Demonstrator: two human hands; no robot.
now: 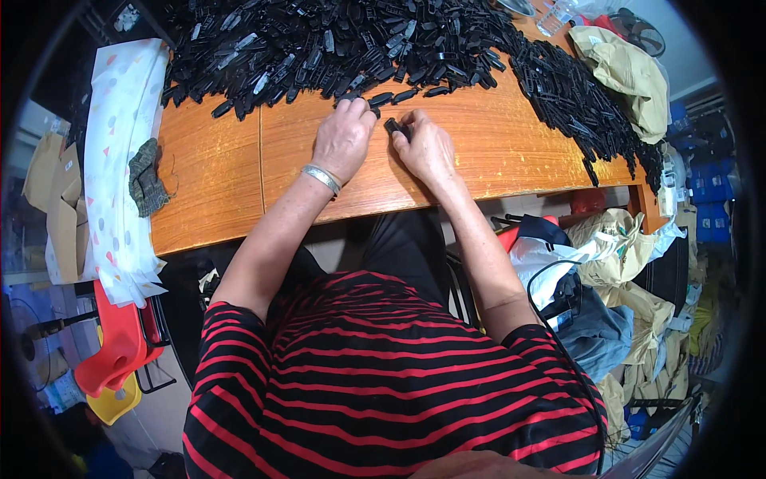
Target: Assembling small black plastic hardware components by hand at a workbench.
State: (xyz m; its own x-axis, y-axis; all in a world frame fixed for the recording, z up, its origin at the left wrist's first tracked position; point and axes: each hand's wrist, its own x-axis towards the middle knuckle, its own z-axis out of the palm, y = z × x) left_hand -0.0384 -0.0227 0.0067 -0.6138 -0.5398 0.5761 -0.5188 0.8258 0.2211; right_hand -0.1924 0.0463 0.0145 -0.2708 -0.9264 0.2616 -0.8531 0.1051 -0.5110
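Black clips (335, 44); orange-brown wooden table (215, 184); red-black striped shirt (383, 375).

Glossy black plastic clips (335, 40), varnished wooden table (495, 152)

A cluttered small workshop: a wooden table (215, 184) heaped with black plastic clips (335, 44), bags (630, 72) piled beside it.

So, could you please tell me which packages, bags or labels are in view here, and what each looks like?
Cardboard boxes: far left, beside the table, brown and flat-sided.
Patterned bag: on the table's left end, white with coloured spots.
Tan bag: table's far right corner, crumpled.
White bag: right of the person, under the table edge, crumpled.
Blue crates: far right, stacked.
No screens or signs show.
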